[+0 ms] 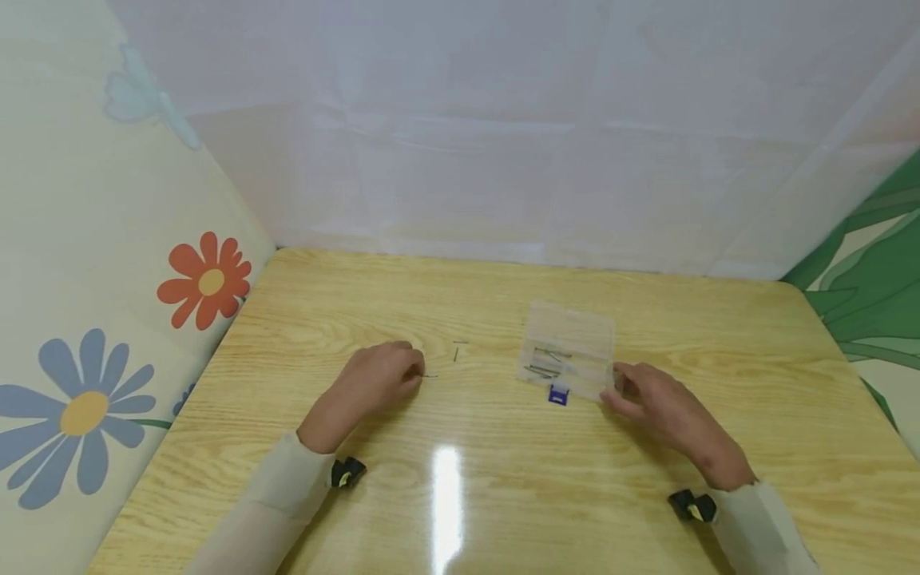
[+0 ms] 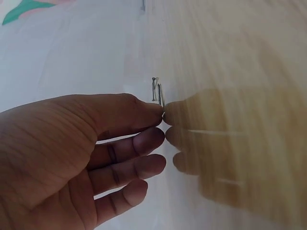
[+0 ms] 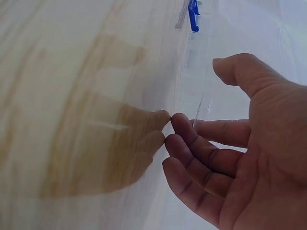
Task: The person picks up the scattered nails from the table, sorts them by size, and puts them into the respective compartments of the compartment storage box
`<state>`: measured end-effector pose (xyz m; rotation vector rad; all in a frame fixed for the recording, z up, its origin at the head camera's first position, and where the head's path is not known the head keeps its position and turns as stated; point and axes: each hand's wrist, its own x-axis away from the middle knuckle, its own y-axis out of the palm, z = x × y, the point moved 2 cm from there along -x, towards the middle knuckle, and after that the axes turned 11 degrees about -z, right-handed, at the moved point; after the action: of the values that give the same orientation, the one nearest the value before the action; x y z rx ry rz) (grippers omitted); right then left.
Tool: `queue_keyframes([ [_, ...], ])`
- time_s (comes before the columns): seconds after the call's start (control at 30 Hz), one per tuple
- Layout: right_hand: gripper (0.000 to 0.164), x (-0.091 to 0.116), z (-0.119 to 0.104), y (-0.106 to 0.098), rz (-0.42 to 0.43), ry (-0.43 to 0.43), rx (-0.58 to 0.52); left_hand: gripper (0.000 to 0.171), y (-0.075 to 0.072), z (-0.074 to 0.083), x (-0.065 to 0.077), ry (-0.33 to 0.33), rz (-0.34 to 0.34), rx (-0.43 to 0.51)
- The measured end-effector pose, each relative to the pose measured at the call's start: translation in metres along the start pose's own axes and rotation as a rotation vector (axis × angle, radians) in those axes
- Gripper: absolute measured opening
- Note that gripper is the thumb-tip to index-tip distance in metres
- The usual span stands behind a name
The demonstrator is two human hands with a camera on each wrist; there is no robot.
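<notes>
My left hand [image 1: 381,375] is low over the table, its thumb and fingertips at one end of a thin dark nail [image 1: 431,376]. In the left wrist view the fingers pinch this nail [image 2: 159,94] close to the tabletop. Just past it lie two more loose nails, one sideways [image 1: 461,343] and one lengthwise [image 1: 456,354]. On the right is a clear plastic box [image 1: 575,323] with a blue latch [image 1: 558,394] and several nails [image 1: 542,371] in it. My right hand [image 1: 657,403] rests at the box's right edge, fingers loosely bent, thumb apart from them.
The wood-grain table [image 1: 474,279] has rounded back corners. A white sheet [image 1: 446,160] hangs behind it, and flower-patterned cloth [image 1: 86,239] borders the left side. Light glares off the front of the tabletop. Each wrist wears a small black device [image 1: 348,473].
</notes>
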<state>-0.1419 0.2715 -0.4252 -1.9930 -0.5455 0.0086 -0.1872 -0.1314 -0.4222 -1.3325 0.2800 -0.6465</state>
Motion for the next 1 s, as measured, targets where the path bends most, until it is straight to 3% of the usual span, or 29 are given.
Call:
queue_keyframes([
  [0.37,0.058,0.001,0.001,0.0,-0.006,0.004,0.003,0.011,0.002,0.002,-0.005,0.04,0.066,0.001],
  [0.77,0.058,0.001,0.0,0.0,-0.002,-0.002,0.001,0.012,0.003,0.006,-0.011,0.024,-0.002,0.008],
  [1.0,0.057,0.001,0.0,0.0,0.0,-0.007,0.003,0.017,0.002,0.011,-0.012,0.055,0.004,-0.002],
])
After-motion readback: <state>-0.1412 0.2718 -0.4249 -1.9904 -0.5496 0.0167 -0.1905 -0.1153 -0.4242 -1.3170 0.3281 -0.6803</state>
